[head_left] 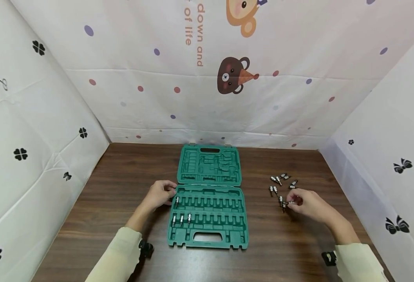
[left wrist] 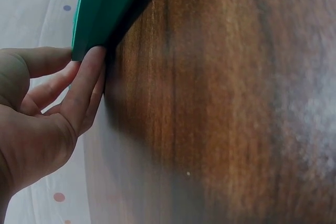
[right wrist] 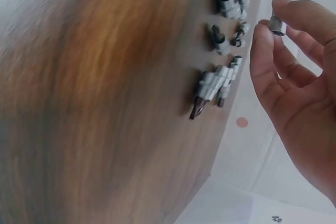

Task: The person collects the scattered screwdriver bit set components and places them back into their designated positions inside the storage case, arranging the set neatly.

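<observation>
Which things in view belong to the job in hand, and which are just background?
Job:
green case, held by the left grip;
pinched bit, in the right grip;
four seated bits in the case's slots;
loose bits.

Background:
wooden tabletop;
patterned wall cloth;
black wrist devices.

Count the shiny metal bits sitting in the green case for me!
4. The first bit is at the upper row's left end. Along the lower row, from its left end, come the second bit, third bit and fourth bit. None looks hidden.
</observation>
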`<state>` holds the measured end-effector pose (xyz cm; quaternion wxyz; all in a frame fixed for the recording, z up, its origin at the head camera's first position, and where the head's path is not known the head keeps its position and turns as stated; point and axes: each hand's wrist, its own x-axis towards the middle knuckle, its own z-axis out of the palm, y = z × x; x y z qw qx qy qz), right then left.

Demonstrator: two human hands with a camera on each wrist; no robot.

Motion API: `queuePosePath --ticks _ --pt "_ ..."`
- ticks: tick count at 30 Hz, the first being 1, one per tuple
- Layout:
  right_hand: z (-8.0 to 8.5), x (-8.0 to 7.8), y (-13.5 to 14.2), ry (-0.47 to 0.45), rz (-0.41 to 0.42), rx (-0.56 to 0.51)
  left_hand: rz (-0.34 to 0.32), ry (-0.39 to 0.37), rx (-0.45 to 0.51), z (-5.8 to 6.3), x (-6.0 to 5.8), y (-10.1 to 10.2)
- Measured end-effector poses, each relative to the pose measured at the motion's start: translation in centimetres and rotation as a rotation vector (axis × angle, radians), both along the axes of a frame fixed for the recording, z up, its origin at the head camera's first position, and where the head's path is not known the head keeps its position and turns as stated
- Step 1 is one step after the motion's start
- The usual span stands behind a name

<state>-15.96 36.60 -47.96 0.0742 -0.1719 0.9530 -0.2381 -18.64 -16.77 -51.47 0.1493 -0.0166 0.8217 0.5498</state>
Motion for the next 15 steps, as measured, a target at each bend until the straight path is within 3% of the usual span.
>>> queuePosePath --ticks 11,15 --pt "1.3 -0.9 -2.5 -0.081 0.005 -0.128 -0.009 -0.010 0.004 0.0 -0.2 -0.1" --pt "1.4 -1.2 -4.0 -0.103 0.043 -0.159 -0.010 -0.012 0.001 -0.1 -0.1 -0.1"
